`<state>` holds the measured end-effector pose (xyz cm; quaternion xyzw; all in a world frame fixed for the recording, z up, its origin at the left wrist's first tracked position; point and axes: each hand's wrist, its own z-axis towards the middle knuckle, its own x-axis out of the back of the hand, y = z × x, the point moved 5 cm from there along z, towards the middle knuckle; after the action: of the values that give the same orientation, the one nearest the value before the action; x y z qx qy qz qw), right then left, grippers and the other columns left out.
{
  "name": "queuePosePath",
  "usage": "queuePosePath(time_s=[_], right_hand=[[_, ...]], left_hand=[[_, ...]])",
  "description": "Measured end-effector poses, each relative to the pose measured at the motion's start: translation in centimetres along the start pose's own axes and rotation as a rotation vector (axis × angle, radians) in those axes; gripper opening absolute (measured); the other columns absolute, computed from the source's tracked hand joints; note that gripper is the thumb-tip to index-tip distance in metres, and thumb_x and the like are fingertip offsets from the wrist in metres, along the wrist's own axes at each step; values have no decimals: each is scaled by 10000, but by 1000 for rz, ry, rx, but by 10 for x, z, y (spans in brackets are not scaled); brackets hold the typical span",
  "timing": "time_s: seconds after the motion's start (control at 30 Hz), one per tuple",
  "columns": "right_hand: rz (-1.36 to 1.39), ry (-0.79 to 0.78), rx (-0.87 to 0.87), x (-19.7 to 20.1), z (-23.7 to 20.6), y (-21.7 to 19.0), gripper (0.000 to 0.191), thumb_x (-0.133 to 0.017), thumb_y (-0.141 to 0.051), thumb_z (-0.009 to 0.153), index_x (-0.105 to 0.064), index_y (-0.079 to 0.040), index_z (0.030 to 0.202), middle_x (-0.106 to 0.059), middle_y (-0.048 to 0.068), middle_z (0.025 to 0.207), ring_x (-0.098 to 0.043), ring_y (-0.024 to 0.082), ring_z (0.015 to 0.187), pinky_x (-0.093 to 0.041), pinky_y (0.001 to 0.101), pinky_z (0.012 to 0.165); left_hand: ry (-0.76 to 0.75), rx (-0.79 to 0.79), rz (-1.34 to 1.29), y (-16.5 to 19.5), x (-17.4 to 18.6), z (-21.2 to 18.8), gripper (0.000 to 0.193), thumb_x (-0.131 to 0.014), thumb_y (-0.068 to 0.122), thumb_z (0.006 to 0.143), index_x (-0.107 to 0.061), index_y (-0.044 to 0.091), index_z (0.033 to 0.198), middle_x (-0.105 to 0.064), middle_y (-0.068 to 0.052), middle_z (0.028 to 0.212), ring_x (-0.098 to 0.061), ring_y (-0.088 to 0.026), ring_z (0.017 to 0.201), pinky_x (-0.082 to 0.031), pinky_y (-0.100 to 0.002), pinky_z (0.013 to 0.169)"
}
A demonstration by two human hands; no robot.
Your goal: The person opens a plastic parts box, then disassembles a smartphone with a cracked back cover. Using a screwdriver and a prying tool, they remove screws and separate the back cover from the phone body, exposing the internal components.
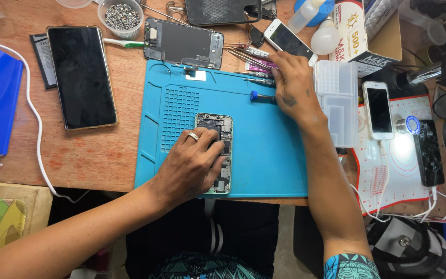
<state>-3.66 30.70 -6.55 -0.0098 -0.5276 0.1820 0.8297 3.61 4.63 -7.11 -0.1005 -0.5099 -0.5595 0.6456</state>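
Note:
An opened phone (225,135) with its insides showing lies on a blue work mat (264,155). My left hand (194,163), a ring on one finger, lies over the phone's lower half and holds it down. My right hand (292,85) reaches to the mat's top edge, where its fingers rest among several thin screwdrivers and tweezers (249,57). A blue-capped screwdriver (258,95) lies beside its thumb, the far end hidden under the hand. Whether the fingers grip a tool is hidden.
A detached phone back frame (181,44) lies above the mat and a large black phone (81,77) at the left. A cup of small screws (121,16) stands behind. A clear parts box (336,103), a white phone (378,109) and a cracked black phone (429,152) lie at the right.

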Motion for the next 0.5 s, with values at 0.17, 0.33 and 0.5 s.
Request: queuePosePath(time_s=[0.17, 0.33, 0.5], right_hand=[[-18, -69, -263, -2, -1, 10, 151, -667, -80, 1014, -688, -38, 1158, -617, 163, 1093, -580, 359, 1031, -441, 479, 937], [85, -89, -400, -1, -3, 16, 192, -687, -125, 1006, -658, -33, 1172, -585, 173, 1088, -616, 327, 995, -506, 441, 896], [130, -77, -441, 4, -5, 20, 192, -688, -130, 990, -663, -15, 1140, -565, 204, 1084, -646, 336, 1000, -527, 422, 899]], left_hand=[[4, -5, -10, 1, 2, -1, 246, -704, 152, 879, -673, -31, 1040, -619, -175, 1071, -599, -330, 1087, -473, -433, 980], [2, 1, -10, 2, 2, -1, 244, -701, 148, 877, -676, -30, 1042, -622, -175, 1073, -599, -330, 1083, -473, -433, 968], [16, -3, -19, 2, 3, -1, 245, -700, 152, 878, -677, -29, 1041, -623, -171, 1069, -597, -327, 1089, -473, -432, 979]])
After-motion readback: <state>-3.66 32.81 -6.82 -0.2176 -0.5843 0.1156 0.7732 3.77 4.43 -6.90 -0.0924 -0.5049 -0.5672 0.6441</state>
